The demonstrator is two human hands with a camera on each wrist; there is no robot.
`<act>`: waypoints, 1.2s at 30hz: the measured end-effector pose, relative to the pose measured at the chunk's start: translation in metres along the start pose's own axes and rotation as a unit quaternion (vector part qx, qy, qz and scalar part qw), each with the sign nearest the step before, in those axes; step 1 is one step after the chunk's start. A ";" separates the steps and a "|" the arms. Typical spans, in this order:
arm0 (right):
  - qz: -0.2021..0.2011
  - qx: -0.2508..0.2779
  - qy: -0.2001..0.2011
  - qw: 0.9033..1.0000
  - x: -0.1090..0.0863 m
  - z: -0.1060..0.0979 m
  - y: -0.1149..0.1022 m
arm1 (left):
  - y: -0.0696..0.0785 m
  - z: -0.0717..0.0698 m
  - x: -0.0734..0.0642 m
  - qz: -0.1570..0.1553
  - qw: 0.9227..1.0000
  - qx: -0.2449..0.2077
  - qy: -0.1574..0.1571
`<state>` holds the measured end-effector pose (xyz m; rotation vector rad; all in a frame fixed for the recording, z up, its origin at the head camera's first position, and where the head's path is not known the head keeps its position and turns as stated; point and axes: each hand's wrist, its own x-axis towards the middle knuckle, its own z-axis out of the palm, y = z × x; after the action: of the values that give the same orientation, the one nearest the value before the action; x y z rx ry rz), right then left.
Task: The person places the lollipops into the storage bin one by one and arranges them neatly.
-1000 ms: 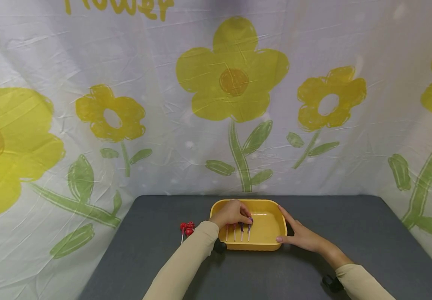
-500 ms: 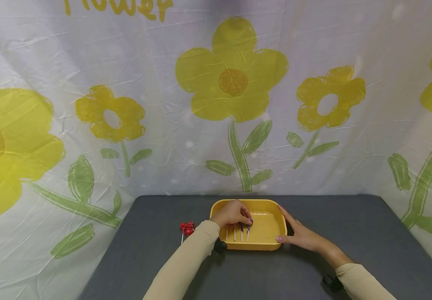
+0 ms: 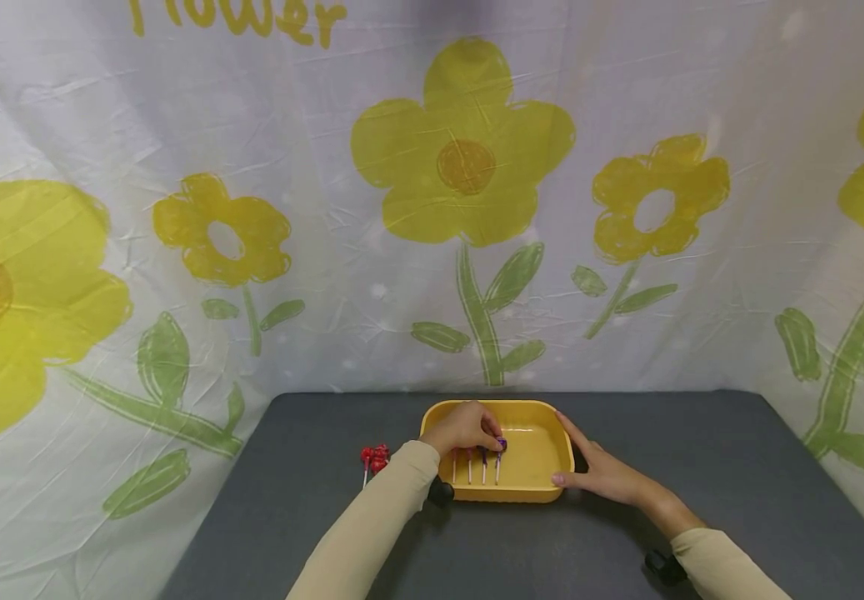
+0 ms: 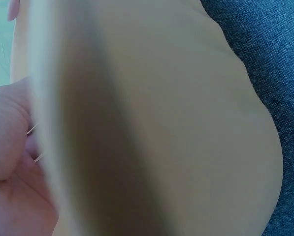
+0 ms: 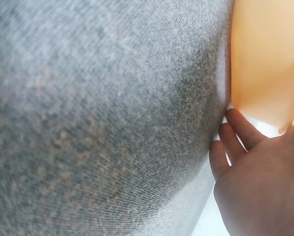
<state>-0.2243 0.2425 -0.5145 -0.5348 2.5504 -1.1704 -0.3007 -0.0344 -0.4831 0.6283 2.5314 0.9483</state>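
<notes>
My left hand (image 3: 465, 427) reaches into a yellow tray (image 3: 510, 493) and pinches the head of a purple lollipop (image 3: 502, 446) between thumb and fingertips. Left of it lie another purple lollipop (image 3: 484, 468) and two pinkish ones (image 3: 469, 467), side by side with their sticks toward the front wall; the hand partly hides their heads. My right hand (image 3: 611, 473) rests against the tray's right end, thumb at the front corner and fingers extended along the side. In the left wrist view the tray wall (image 4: 186, 108) covers most of the picture, with the left palm (image 4: 14, 147) at the left edge.
Several red lollipops (image 3: 377, 457) lie on the dark grey table (image 3: 312, 500) left of the tray, partly behind the left sleeve (image 3: 379, 525). A white curtain with painted yellow flowers (image 3: 469, 167) hangs behind the table.
The left fingers keep hold of the purple lollipop; its stick shifts slightly left, then back right. The tray and right hand stay put.
</notes>
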 end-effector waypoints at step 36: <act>0.009 0.004 -0.002 1.000 0.000 0.001 -0.002 | 0.002 -0.008 0.001 0.003 0.999 0.045 -0.019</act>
<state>-0.2239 0.2403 -0.5139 -0.5106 2.5423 -1.1711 -0.3049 -0.0370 -0.4762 0.6741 2.5511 0.8198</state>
